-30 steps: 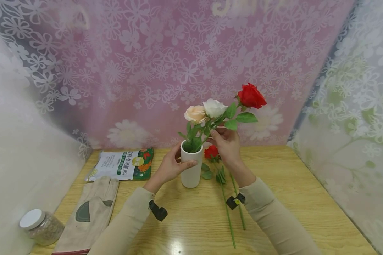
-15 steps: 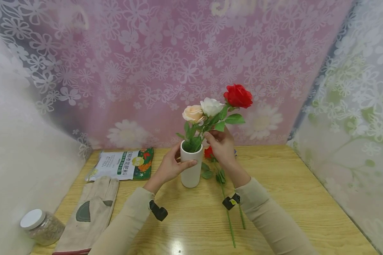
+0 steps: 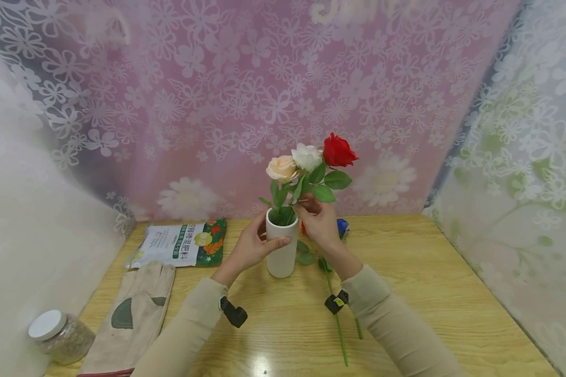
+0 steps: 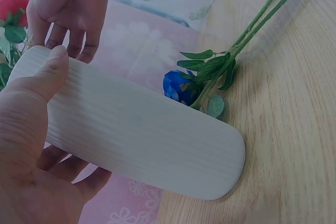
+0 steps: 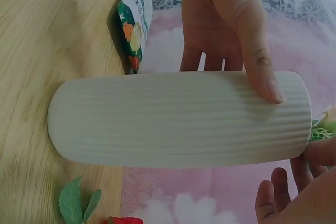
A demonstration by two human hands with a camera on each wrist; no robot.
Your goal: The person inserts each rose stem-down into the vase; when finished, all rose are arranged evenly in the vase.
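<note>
A white ribbed vase (image 3: 282,256) stands upright on the wooden table. My left hand (image 3: 252,243) grips it near the top, thumb across the front, as the left wrist view also shows. Out of its mouth rise a peach rose (image 3: 282,168) and a white rose (image 3: 306,156). At the rim, my right hand (image 3: 324,225) pinches the stem of a red rose (image 3: 338,150), whose bloom leans right of the others. Leaves and fingers hide the stem's lower end. Behind the right hand lie a blue rose (image 4: 178,86) and another red rose (image 5: 123,220), mostly covered in the head view.
Left of the vase lies a white and green printed bag (image 3: 179,244). Nearer are beige work gloves (image 3: 139,309) and a lidded clear jar (image 3: 62,335) of grainy contents. Two green stems (image 3: 340,335) stretch toward the table's front. A floral backdrop (image 3: 245,104) closes off the back.
My right hand has moved left and slightly down toward the vase mouth, bringing the red rose with it. The blue rose has come into sight. The left hand keeps its hold on the vase.
</note>
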